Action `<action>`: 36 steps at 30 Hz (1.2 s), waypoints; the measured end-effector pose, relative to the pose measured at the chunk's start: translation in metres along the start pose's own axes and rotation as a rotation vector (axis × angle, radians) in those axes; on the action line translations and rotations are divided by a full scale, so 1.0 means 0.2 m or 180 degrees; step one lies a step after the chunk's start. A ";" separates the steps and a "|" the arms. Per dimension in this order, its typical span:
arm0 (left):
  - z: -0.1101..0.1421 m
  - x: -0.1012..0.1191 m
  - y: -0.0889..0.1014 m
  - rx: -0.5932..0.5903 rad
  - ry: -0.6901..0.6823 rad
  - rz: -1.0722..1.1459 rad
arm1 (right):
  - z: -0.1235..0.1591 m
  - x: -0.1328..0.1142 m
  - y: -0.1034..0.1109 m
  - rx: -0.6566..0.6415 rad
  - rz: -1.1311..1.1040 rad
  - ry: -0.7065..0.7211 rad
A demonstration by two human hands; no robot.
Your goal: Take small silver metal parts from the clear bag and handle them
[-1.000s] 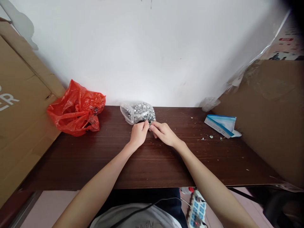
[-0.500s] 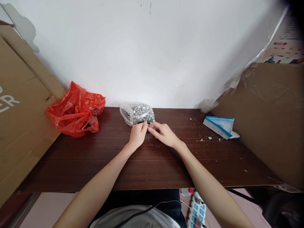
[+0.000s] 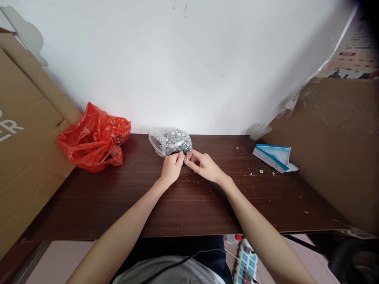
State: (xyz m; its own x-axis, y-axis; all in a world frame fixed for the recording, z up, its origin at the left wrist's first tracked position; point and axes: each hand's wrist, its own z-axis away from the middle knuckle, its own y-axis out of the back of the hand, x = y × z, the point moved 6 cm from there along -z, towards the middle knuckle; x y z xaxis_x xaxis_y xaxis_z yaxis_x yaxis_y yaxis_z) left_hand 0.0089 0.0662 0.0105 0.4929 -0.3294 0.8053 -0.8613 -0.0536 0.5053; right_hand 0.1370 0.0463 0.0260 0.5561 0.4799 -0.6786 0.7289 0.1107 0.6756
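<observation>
Metal pieces (image 3: 179, 139) fill the clear bag (image 3: 158, 142).

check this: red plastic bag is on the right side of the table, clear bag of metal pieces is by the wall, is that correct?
Not quite: the head view shows the red plastic bag on the left side of the table, not the right. The clear bag of metal pieces is by the wall, as you say.

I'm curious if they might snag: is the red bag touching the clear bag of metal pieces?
Apart. The head view shows bare brown tabletop between the red bag and the clear bag.
</observation>
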 end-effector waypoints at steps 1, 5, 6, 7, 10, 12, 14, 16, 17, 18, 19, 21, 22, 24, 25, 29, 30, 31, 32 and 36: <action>0.00 0.00 0.00 -0.0013 -0.0006 0.0009 | 0.00 0.00 0.00 -0.0026 -0.0001 0.0012; 0.00 0.00 -0.01 -0.0032 -0.0020 0.0022 | 0.00 0.00 0.00 -0.0103 0.0023 0.0038; 0.00 0.00 -0.01 -0.0032 -0.0017 0.0025 | 0.00 0.00 0.00 -0.0113 0.0029 0.0050; 0.00 0.00 -0.01 -0.0037 -0.0017 0.0033 | 0.00 0.00 0.00 -0.0132 0.0014 0.0055; 0.00 0.00 -0.01 -0.0071 -0.0022 0.0066 | 0.00 0.00 -0.01 -0.0166 -0.0109 0.0011; 0.00 0.00 -0.01 -0.0065 -0.0003 0.0051 | 0.00 0.00 0.00 -0.0164 -0.0150 -0.0016; 0.00 0.00 -0.01 -0.0056 0.0013 0.0041 | 0.00 0.00 -0.01 -0.0194 -0.0162 0.0000; 0.00 0.00 -0.01 -0.0073 0.0008 0.0075 | 0.00 -0.01 -0.01 -0.0212 -0.0188 0.0024; 0.00 0.00 -0.01 -0.0086 -0.0001 0.0096 | 0.00 -0.01 -0.01 -0.0213 -0.0212 0.0018; 0.00 0.00 -0.02 -0.0094 -0.0007 0.0110 | 0.00 -0.01 0.00 -0.0206 -0.0223 0.0010; 0.00 0.00 -0.02 -0.0088 -0.0001 0.0112 | 0.00 0.00 0.00 -0.0194 -0.0207 0.0009; -0.01 0.00 -0.01 -0.0059 0.0027 0.0102 | 0.00 0.00 0.00 -0.0180 -0.0100 0.0036; -0.01 -0.01 -0.01 -0.0046 0.0040 0.0096 | 0.00 0.00 0.00 -0.0184 -0.0028 0.0060; -0.01 -0.01 -0.01 -0.0042 0.0045 0.0105 | 0.00 0.00 -0.01 -0.0220 0.0076 0.0093; -0.01 -0.01 -0.01 -0.0055 0.0039 0.0115 | 0.00 0.00 -0.01 -0.0244 0.0095 0.0087; 0.00 0.00 -0.01 -0.0071 0.0023 0.0107 | 0.00 -0.01 -0.01 -0.0232 0.0213 0.0111; 0.00 0.00 -0.01 -0.0066 0.0013 0.0088 | 0.00 -0.01 -0.01 -0.0239 0.0254 0.0135; 0.00 0.00 -0.01 -0.0065 0.0001 0.0071 | 0.00 -0.01 -0.02 -0.0274 0.0274 0.0159; 0.00 0.00 -0.01 -0.0072 -0.0011 0.0066 | 0.01 -0.01 -0.02 -0.0324 0.0273 0.0174; 0.00 -0.01 -0.02 -0.0091 -0.0038 0.0059 | 0.01 0.00 -0.03 -0.0370 0.0275 0.0171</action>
State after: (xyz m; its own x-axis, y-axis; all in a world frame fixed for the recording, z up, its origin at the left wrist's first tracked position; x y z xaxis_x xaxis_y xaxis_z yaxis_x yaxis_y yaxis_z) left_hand 0.0116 0.0678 0.0074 0.4753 -0.3412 0.8110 -0.8663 -0.0206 0.4990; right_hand 0.1335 0.0443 0.0223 0.5902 0.5376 -0.6022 0.6265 0.1655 0.7617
